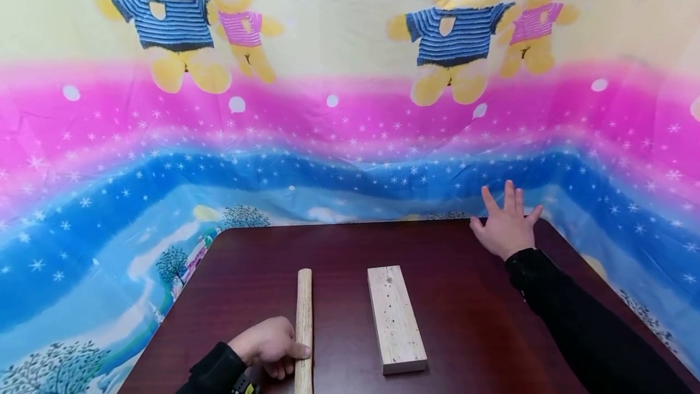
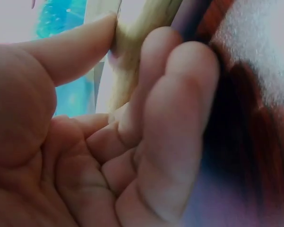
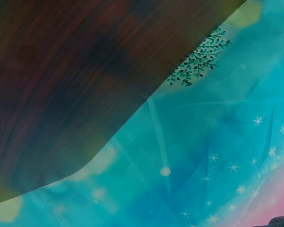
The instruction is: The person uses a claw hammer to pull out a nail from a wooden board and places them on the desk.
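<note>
A pale round wooden rod (image 1: 304, 315) lies lengthwise on the dark red table, its near end running out of the head view. My left hand (image 1: 271, 345) pinches it from the left, thumb on top and fingers curled at its side. In the left wrist view the thumb and curled fingers (image 2: 182, 113) meet around the wooden rod (image 2: 132, 56). To the right lies a pale rectangular wood block (image 1: 395, 315) with small dark holes along its top, touched by neither hand. Above the table's far right corner, my right hand (image 1: 505, 227) has its fingers spread and holds nothing.
The dark glossy table (image 1: 465, 297) ends at a straight far edge with rounded corners. Behind and at both sides hangs a printed cloth (image 1: 328, 120) with bears and snowflakes, close to the table's edges. Its blue part (image 3: 193, 137) fills much of the right wrist view.
</note>
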{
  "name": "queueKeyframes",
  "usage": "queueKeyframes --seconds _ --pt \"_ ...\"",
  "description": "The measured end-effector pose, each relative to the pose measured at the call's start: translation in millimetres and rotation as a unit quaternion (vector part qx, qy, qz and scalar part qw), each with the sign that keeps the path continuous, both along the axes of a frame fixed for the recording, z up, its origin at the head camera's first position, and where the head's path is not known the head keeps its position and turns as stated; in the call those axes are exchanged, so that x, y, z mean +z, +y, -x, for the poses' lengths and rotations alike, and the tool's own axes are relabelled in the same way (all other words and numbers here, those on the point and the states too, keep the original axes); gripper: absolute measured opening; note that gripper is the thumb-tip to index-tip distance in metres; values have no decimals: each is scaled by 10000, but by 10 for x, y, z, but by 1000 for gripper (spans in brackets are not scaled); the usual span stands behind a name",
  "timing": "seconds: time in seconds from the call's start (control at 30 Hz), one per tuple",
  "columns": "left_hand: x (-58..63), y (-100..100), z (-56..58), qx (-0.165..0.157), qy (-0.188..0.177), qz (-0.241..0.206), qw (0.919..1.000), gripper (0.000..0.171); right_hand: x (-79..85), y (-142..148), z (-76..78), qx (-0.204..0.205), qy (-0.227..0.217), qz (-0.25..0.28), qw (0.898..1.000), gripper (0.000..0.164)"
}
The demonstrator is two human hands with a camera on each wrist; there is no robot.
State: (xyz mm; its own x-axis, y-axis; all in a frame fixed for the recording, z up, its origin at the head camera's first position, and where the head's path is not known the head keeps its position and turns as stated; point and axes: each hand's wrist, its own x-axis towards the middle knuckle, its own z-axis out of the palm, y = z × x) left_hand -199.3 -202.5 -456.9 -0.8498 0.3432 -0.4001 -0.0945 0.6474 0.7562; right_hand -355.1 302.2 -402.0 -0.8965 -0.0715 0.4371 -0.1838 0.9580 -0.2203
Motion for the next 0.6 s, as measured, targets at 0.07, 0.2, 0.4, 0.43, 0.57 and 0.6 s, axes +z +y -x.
queueKeyframes --seconds 0.07,0.2,0.4,0.43,0.57,0.6 --pt "15 -4 -6 -36 -25 135 9999 28 -24 10 -16 2 -36 15 10000 74" --pt "72 -31 10 -118 13 579 9983 38 -71 29 -41 19 -134 26 9999 75" --pt "277 -153 226 264 1125 1811 9767 55 -55 50 -60 -59 -139 45 9999 74" --pt "321 -189 282 348 1363 2010 9694 60 -46 49 -66 -72 -127 61 9999 74" --pt "490 -367 531 408 2303 2392 9424 85 -25 19 -57 -34 -106 28 9999 72" --pt "517 -408 598 374 2561 2403 9356 86 -22 5 -46 -10 -112 14 9999 72"
